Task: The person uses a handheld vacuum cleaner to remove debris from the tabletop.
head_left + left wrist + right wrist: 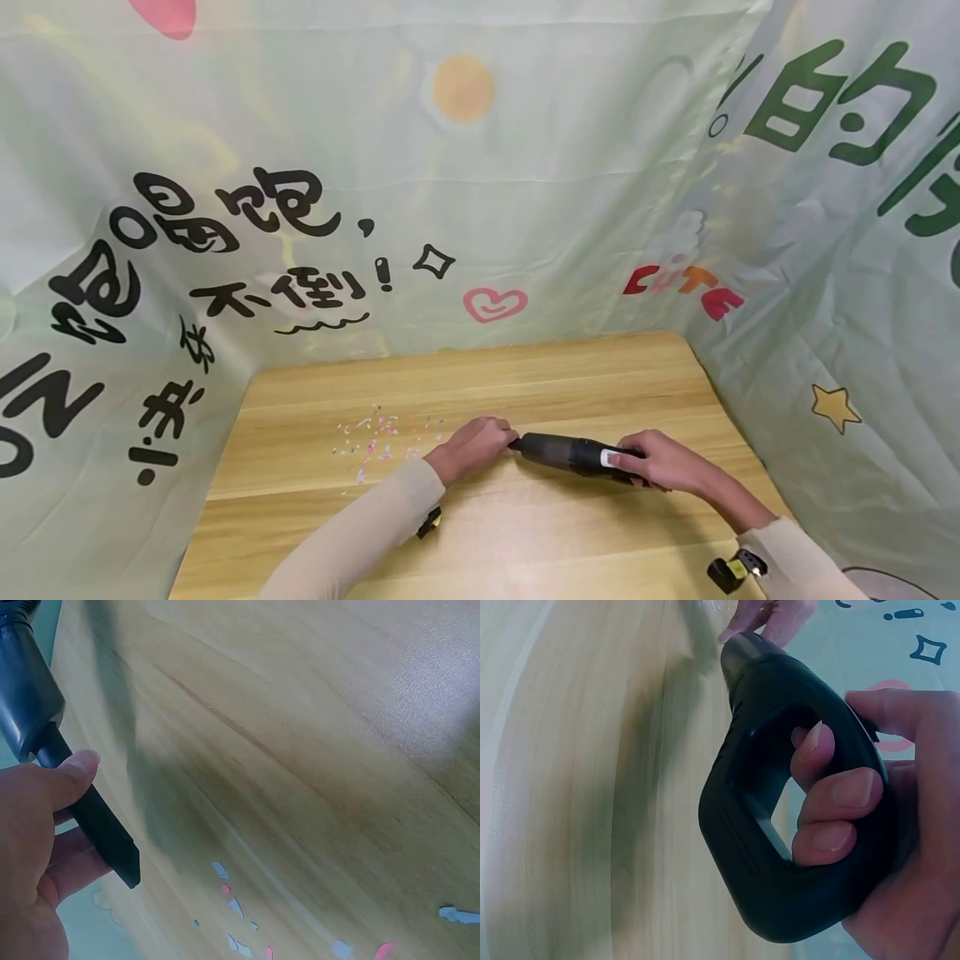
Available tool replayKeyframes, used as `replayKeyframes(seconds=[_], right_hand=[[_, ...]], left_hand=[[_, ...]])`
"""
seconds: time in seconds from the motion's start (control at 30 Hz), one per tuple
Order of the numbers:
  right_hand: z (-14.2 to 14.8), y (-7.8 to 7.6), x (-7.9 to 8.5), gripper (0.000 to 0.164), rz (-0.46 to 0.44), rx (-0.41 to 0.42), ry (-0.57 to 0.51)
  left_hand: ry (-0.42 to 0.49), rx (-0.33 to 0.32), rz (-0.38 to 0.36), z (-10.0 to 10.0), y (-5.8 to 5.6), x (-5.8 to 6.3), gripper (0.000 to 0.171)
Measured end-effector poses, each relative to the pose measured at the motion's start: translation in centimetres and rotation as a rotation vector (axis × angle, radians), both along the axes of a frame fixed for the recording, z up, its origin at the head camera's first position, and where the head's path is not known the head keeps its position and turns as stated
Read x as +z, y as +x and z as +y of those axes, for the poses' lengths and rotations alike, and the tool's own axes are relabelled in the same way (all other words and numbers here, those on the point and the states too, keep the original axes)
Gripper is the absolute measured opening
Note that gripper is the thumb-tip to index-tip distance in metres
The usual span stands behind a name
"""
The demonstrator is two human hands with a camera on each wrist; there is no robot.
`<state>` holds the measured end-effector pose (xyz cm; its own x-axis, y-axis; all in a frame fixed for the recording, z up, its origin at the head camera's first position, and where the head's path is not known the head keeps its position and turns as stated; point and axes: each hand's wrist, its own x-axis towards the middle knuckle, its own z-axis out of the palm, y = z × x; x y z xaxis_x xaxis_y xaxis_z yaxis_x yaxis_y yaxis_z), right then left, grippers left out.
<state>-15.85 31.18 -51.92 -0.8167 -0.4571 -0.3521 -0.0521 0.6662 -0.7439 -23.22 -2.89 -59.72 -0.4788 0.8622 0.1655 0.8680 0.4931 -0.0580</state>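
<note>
A black handheld vacuum cleaner (558,452) is held above the wooden table, its nose toward the left. My right hand (663,461) grips its loop handle (724,817), with fingers curled through the opening and the thumb on top. At the front end, my left hand (474,448) pinches a narrow black crevice nozzle (105,832) between thumb and fingers. The nozzle's slanted tip sticks out past the fingers in the left wrist view. Small pink, white and bluish paper scraps (384,429) lie scattered on the table to the left of my left hand.
The wooden table (315,533) has printed cloth walls (555,208) at its back and on both sides. Small black and yellow devices (727,575) sit at both wrists. The vacuum casts a shadow (630,825) on the tabletop.
</note>
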Motion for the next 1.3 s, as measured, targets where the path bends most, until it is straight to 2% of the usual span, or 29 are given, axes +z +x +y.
replayKeyframes(seconds=[0.17, 0.3, 0.57, 0.7, 0.87, 1.07, 1.3], right_hand=[[0.0, -0.3, 0.1, 0.037, -0.015, 0.017, 0.003], [-0.1, -0.6, 0.3, 0.036, 0.005, 0.052, 0.017], [-0.6, -1.1, 0.5, 0.029, 0.135, 0.128, 0.059], [-0.8, -1.3, 0.5, 0.029, 0.123, 0.139, 0.053], [-1.0, -1.5, 0.6, 0.029, 0.11, 0.161, 0.046], [-1.4, -1.7, 0.8, 0.03, 0.057, 0.182, 0.003], [-1.7, -1.9, 1.2, 0.031, 0.002, 0.174, -0.034]], left_hand=[[0.009, -0.004, -0.026, -0.2, 0.2, -0.2, 0.024], [0.01, -0.022, -0.026, -0.3, 0.3, -0.6, 0.024], [-0.017, 0.001, -0.068, -0.8, 0.8, -0.6, 0.024], [0.001, 0.004, -0.079, -1.1, 0.9, -0.6, 0.023], [0.05, -0.022, -0.053, -1.4, 0.9, -1.0, 0.022], [0.011, 0.006, -0.09, -1.7, 0.9, -1.0, 0.026], [0.012, 0.015, -0.099, -2.0, 0.7, -1.0, 0.027]])
